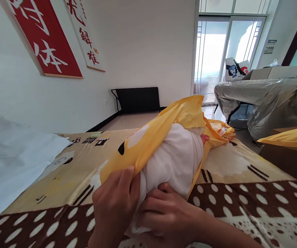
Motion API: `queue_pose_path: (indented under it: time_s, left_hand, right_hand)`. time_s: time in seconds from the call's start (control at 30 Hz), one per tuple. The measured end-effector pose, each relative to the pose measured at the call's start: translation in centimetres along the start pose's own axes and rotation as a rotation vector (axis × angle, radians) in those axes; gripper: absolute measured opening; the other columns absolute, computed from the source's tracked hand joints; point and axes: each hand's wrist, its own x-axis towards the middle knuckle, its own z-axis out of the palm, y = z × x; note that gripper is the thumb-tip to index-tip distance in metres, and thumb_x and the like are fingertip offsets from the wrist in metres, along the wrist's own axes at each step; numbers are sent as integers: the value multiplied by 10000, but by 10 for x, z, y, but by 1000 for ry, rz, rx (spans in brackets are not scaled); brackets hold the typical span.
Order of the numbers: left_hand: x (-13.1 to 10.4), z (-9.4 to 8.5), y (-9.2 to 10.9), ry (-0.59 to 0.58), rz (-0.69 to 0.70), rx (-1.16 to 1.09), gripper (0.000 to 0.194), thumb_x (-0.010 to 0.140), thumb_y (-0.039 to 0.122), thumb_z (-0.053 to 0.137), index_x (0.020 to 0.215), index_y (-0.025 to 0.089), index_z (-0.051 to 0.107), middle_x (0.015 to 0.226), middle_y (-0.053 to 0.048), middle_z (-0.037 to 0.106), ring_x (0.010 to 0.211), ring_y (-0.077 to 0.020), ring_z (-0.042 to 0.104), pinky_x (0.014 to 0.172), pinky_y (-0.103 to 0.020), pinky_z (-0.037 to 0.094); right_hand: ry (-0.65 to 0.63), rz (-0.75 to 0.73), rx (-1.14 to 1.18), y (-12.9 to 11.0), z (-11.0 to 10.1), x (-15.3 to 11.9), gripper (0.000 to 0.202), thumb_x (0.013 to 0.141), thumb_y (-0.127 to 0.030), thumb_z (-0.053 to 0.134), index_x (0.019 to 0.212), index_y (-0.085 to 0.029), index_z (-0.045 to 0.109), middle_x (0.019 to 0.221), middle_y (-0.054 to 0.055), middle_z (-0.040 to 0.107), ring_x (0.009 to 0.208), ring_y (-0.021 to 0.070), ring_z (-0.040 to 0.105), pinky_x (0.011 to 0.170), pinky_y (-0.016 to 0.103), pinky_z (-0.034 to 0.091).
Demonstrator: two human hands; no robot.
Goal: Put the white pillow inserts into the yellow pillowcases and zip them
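Note:
A white pillow lies partly inside a yellow pillowcase with a printed pattern, on the blanket in front of me. My left hand is closed on the near left edge of the pillowcase, its knuckles against the pillow. Close beside it, my right hand pinches the near end of the white pillow with bent fingers. The far part of the pillowcase rises in a fold and trails off to the right. Some fingertips of both hands are hidden in the cloth.
Under everything spreads a beige and brown patterned blanket. White fabric lies at the left. To the right, yellow cloth rests on a cardboard box. Behind stand a plastic-covered table and a black panel against the wall.

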Motion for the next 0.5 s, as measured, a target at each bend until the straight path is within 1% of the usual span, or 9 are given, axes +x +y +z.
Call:
queue_pose_path:
  time_s: [0.03, 0.1, 0.17, 0.2, 0.27, 0.4, 0.5]
  left_hand:
    - [1, -1, 1, 7, 13, -11, 85, 815, 100, 584, 796, 170, 539, 572, 25, 534, 528, -111, 522, 548, -229, 374]
    - [2, -5, 5, 22, 38, -41, 118, 800, 81, 596, 776, 171, 524, 552, 31, 513, 507, -113, 490, 539, -238, 358]
    - [4, -8, 9, 30, 61, -80, 138, 789, 51, 596, 778, 166, 520, 544, 29, 508, 502, -117, 469, 536, -244, 352]
    - [5, -9, 11, 32, 72, -98, 142, 785, 39, 596, 787, 160, 523, 542, 28, 508, 501, -117, 462, 537, -246, 351]
    - [7, -12, 14, 57, 90, -129, 146, 774, 18, 603, 798, 144, 533, 536, 25, 505, 502, -113, 452, 541, -250, 351]
    - [6, -18, 20, 80, 130, -177, 135, 762, -11, 601, 788, 111, 550, 531, 11, 489, 526, -117, 434, 564, -270, 361]
    - [1, -21, 21, 39, 215, -208, 69, 789, 22, 574, 834, 75, 575, 558, -17, 499, 562, -140, 426, 581, -310, 359]
  right_hand:
    - [83, 52, -7, 2, -5, 0, 120, 826, -269, 501, 889, -189, 565, 899, 2, 626, 863, 137, 521, 823, 309, 335]
    - [237, 188, -97, 7, -13, -1, 232, 821, -279, 539, 1028, -181, 572, 1063, 46, 627, 1013, 178, 527, 911, 342, 312]
    - [301, 300, -198, 12, -18, 0, 369, 810, -308, 563, 1151, -167, 543, 1177, 90, 594, 1121, 232, 494, 947, 381, 291]
    - [309, 329, -221, 14, -18, 0, 411, 809, -325, 561, 1181, -154, 529, 1190, 105, 588, 1132, 248, 491, 945, 392, 291]
    - [314, 329, -209, 16, -14, 1, 402, 813, -326, 530, 1162, -125, 530, 1127, 118, 613, 1080, 254, 522, 917, 400, 307]
    - [339, 264, -141, 13, -4, -1, 241, 806, -221, 481, 1009, -129, 575, 924, 79, 653, 885, 218, 574, 817, 378, 337]
    - [348, 235, -122, 9, -2, -3, 172, 799, -201, 475, 918, -137, 581, 880, 68, 643, 818, 205, 556, 754, 364, 336]
